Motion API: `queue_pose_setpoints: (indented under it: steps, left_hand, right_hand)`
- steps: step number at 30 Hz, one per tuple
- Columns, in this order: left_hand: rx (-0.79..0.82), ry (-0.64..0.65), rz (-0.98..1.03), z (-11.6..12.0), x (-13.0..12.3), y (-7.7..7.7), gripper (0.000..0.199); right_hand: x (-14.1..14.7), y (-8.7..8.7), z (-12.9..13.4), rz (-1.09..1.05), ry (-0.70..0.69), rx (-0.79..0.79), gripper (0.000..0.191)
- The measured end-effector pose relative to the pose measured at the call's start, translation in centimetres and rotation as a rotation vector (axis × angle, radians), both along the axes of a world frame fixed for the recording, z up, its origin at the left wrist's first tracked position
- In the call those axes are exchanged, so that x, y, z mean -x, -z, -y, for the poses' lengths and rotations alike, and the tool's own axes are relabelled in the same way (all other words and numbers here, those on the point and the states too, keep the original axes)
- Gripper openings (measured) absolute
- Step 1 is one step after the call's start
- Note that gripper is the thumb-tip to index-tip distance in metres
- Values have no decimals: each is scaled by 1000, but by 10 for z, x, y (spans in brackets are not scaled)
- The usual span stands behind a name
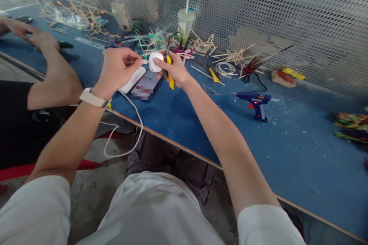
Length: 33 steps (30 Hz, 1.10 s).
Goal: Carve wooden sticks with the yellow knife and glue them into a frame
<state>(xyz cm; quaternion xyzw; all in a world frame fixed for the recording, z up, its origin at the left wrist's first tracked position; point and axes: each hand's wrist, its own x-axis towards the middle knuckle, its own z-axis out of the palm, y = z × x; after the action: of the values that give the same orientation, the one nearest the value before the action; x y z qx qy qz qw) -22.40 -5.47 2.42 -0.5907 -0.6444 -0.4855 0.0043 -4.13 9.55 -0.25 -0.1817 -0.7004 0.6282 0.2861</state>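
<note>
Above the phone (143, 86), the right hand (178, 69) grips a round white gadget (156, 62) and a yellow knife (170, 72). The left hand (116, 71) pinches a small pale piece (145, 61) against or just beside the gadget; I cannot tell whether the two are joined, so how much is done or left is uncertain. A white block (132, 80) lies beside the phone, and a white cable (138, 113) hangs over the front edge of the bench (287, 153). Left of the phone, a co-worker's arm (54, 72) limits elbow room; wooden sticks (235, 55) and mesh (258, 4) bound the space behind it. The glue gun (255, 103) lies well to its right.
</note>
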Motion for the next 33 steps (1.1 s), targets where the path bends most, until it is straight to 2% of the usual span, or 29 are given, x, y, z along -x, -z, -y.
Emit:
queue_pose_setpoints:
  steps: [6, 16, 23, 33]
  left_hand:
    - [65, -39, -59, 0, -4, -3, 23]
    - [53, 53, 112, -3, -6, -1, 15]
    - [51, 58, 142, -5, -7, 1, 15]
    - [52, 58, 159, -6, -5, 3, 22]
  right_hand:
    - [-2, -2, 1, 20, 22, -40, 82]
    - [2, 1, -2, 0, 48, -61, 81]
    - [4, 2, 0, -3, -14, 38, 84]
    - [5, 0, 4, 2, 58, -14, 83]
